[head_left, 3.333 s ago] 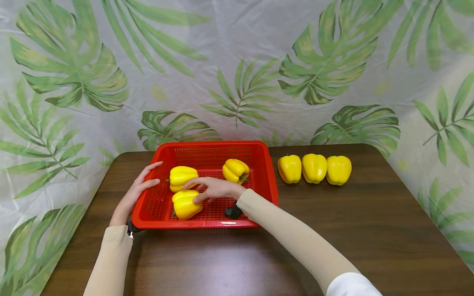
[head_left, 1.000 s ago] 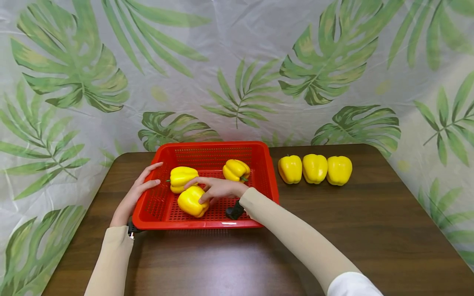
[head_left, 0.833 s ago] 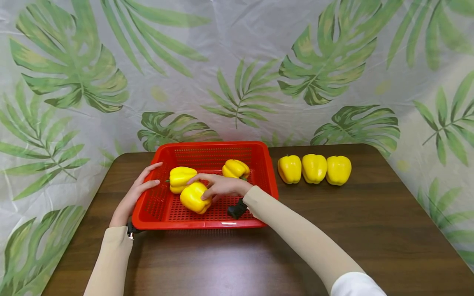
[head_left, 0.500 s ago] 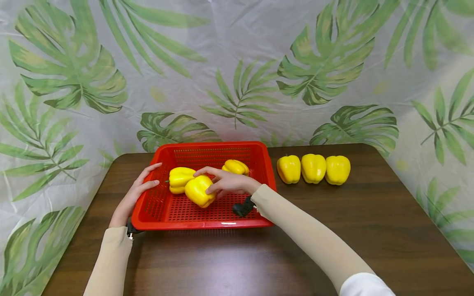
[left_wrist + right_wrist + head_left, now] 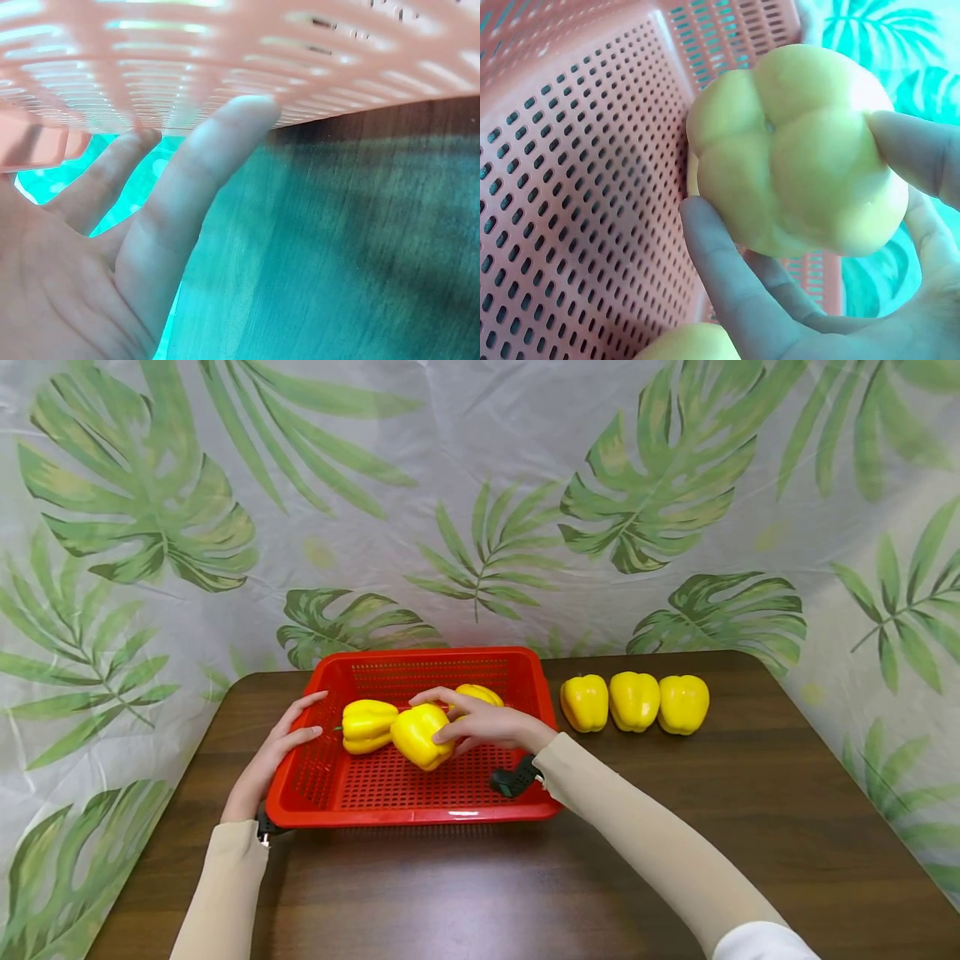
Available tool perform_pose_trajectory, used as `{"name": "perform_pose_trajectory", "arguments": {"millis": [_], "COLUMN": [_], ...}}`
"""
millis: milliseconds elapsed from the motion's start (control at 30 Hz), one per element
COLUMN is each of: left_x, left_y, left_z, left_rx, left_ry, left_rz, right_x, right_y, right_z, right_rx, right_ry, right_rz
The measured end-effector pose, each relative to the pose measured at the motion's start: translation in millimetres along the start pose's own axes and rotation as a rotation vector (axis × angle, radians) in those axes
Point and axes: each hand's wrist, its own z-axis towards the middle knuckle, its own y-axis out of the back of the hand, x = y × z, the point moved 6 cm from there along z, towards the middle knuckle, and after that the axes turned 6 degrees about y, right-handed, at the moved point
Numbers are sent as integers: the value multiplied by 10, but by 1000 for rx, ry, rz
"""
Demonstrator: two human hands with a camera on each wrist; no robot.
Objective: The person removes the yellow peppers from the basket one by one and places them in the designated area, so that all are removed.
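Observation:
My right hand [image 5: 487,725] grips a yellow bell pepper [image 5: 422,737] between thumb and fingers, above the basket floor. In the right wrist view the lobed bottom of this held pepper [image 5: 795,150] faces the camera. The red perforated basket [image 5: 360,817] stands on the table, and my left hand [image 5: 273,752] lies at its left side. The left wrist view shows straight left fingers [image 5: 187,180] touching the perforated wall. Inside the basket, a second yellow pepper [image 5: 366,727] lies left of the held one. A third pepper [image 5: 480,693] is at the back, partly hidden by my right hand.
Three more yellow bell peppers [image 5: 634,702] stand in a row on the brown wooden table [image 5: 750,827], right of the basket. A leaf-patterned cloth [image 5: 480,552] hangs behind the table.
My right hand has taken hold of the front-left pepper in the basket, turned it and moved it right and back. The left hand and the basket stay in place.

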Motion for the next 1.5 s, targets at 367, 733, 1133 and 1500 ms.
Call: {"name": "perform_pose_trajectory", "arguments": {"millis": [367, 733, 1133, 1500], "left_x": [-7, -6, 5, -2], "left_y": [-7, -6, -3, -4], "left_z": [-14, -23, -22, -26], "left_rx": [-2, -2, 0, -1], "left_ry": [12, 10, 11, 11], "left_rz": [-1, 1, 0, 3], "right_x": [58, 69, 59, 100], "right_y": [192, 406, 550, 648], "right_z": [-210, -424, -600, -739], "right_rx": [-85, -176, -237, -282], "right_ry": [29, 40, 66, 81], "right_rz": [8, 39, 39, 35]}}
